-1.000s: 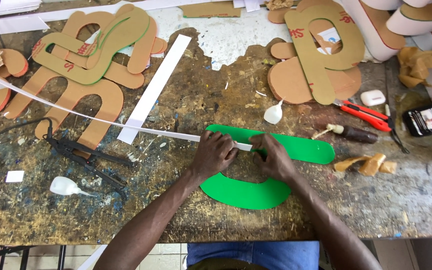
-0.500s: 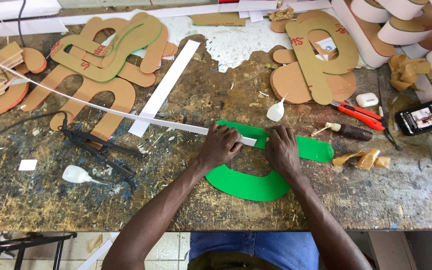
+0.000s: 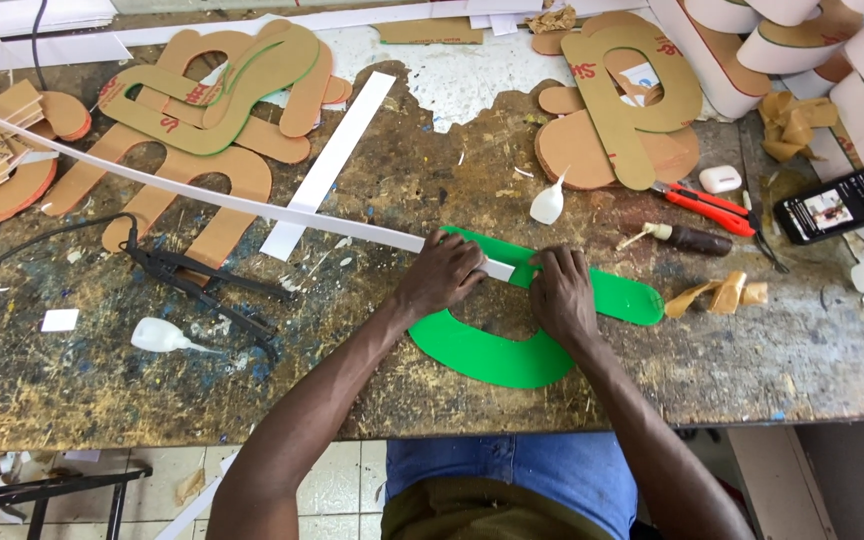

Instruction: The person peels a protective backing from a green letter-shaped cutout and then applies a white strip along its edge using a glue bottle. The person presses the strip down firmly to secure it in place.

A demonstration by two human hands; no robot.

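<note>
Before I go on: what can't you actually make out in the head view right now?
- End of the white strip under the left hand: covered by fingers.
- Middle of the green cutout: hidden by the right hand.
- Phone screen: too small.
- Strip's far end: cut off at the left edge.

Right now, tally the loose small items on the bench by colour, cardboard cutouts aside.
Green: 1, the curved shape under both hands
White: 3, two glue bottles and an earbud case
Red: 1, the cutter
Black: 2, the phone and the glue gun
Total: 7
</note>
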